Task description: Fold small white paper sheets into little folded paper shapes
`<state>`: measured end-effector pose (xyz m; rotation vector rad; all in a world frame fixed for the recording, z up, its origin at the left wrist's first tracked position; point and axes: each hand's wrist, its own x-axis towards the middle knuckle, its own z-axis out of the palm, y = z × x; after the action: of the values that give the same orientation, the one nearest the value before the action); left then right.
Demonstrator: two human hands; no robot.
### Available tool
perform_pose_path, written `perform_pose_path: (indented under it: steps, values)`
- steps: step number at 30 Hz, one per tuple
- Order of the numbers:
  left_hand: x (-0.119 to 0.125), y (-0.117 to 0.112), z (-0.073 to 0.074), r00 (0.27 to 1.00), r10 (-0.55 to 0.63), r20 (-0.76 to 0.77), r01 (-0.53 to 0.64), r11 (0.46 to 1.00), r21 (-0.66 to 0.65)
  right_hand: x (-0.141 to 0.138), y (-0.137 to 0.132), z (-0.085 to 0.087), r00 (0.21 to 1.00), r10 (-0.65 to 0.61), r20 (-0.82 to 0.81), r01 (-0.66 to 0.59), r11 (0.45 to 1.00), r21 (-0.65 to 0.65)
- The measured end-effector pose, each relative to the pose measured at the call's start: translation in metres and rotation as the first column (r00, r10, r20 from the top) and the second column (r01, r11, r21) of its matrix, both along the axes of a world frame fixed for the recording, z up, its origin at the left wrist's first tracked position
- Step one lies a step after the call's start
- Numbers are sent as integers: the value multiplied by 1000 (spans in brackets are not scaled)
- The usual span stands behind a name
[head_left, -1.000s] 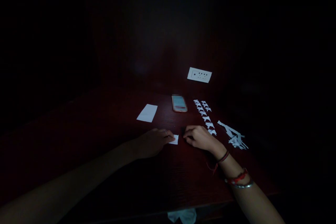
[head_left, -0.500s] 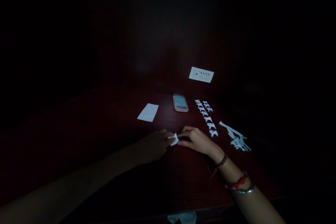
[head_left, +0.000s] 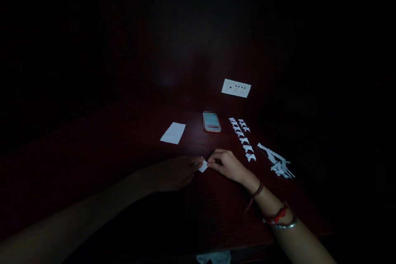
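A small white piece of paper (head_left: 203, 166) lies between my two hands on the dark red table (head_left: 130, 152). My left hand (head_left: 176, 171) rests on the table with its fingertips pressed on the paper's left side. My right hand (head_left: 225, 164) pinches the paper's right edge with curled fingers. Red thread bands and a metal bangle ring my right wrist. The light is very dim.
A white paper sheet (head_left: 173, 133) lies further back on the left. A phone (head_left: 211, 121) sits behind the hands. A row of small folded white pieces (head_left: 243, 138) and a heap of paper strips (head_left: 276, 161) lie to the right. A white socket plate (head_left: 236, 88) is on the wall.
My right hand has moved left onto the small paper and taken hold of its edge. The paper, flat a second ago, is now partly lifted and folded between both hands.
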<state>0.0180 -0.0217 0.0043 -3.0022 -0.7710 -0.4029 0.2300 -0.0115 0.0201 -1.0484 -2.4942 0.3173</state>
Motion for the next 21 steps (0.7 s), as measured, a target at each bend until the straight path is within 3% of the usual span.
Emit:
perform_pose_path:
  steps: [6, 12, 21]
  values:
    - [6, -10, 8, 999, 49, -14, -49, 999, 4, -2, 1, -1, 999, -33, -25, 31, 997, -72]
    - [1, -14, 21, 995, -15, -94, 6, 995, -95, -2, 1, -4, 1000, -7, -10, 6, 997, -83]
    - [0, -12, 8, 995, 7, -96, -5, 1000, 28, -1, -4, 6, 998, 22, -53, -24, 999, -46]
